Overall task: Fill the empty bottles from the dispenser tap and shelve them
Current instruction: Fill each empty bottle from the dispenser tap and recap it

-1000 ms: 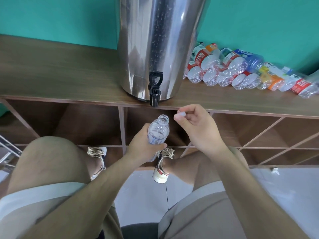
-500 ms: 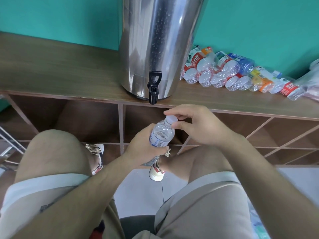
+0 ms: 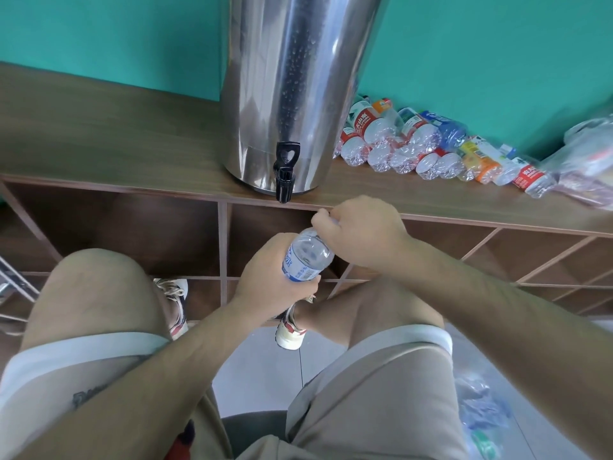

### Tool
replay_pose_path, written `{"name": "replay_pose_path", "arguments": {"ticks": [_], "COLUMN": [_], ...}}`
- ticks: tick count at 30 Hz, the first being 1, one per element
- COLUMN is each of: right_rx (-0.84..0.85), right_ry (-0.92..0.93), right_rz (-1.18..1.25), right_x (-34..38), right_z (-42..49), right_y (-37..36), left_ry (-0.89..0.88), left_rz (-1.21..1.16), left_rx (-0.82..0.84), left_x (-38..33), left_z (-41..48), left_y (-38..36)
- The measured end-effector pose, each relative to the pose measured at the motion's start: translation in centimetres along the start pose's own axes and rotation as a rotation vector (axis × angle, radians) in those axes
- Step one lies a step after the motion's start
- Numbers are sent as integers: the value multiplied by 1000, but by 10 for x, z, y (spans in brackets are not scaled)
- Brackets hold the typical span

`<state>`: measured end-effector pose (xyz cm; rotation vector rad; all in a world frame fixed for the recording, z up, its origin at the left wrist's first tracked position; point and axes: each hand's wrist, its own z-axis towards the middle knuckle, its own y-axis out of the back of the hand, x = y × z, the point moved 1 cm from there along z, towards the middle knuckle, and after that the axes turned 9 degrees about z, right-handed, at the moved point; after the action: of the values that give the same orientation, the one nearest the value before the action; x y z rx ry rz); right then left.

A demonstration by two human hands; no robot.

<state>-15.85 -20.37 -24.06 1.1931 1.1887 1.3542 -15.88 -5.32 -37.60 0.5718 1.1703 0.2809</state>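
Observation:
A small clear water bottle [image 3: 306, 257] with a blue-and-white label tilts below the black tap [image 3: 284, 180] of the steel dispenser [image 3: 298, 88]. My left hand [image 3: 268, 277] grips its body from the left. My right hand [image 3: 360, 232] curls over the bottle's neck and grips the white cap, which its fingers mostly hide. A row of plastic bottles [image 3: 414, 144] lies on its side on the wooden shelf top [image 3: 116, 141] to the right of the dispenser.
Open wooden cubbies [image 3: 132, 234] run under the shelf top, behind my knees. A clear plastic bag [image 3: 587, 161] sits at the far right of the top. Crumpled plastic [image 3: 481, 410] lies on the tiled floor at lower right. Metal bars [image 3: 13, 287] show at the left edge.
My right hand brought the white cap down onto the open bottle mouth and now closes over it. The bottle tilted and shifted slightly right in my left hand.

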Motion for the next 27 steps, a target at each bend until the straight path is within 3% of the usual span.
{"name": "replay_pose_path", "arguments": {"ticks": [2,5,7,14,18,21,27], "right_rx": [-31,-194,-182,-217,-249,-198,39], "right_ry": [48,437,547,323,338,286,105], "right_rz": [-52,7,1,-16,452,891,1043], "right_x": [9,16,25,129,183,206,250], "right_z": [-3,-5,6,51,84,114,175], "right_y": [9,34,53,111,121,90,-40], "left_ry": [-18,-35,-38,14,46,90,249], "left_rz": [5,-79,-91,-129,-85,-163,-183], "left_rx": [-46,-22,-39,-340,-499,-506,-428], "left_x": [-6,-20,-30,-40,-24,0,71], "left_z": [1,0,1,13,47,83,147], "left_y": [10,39,59,148,214,262,311]}}
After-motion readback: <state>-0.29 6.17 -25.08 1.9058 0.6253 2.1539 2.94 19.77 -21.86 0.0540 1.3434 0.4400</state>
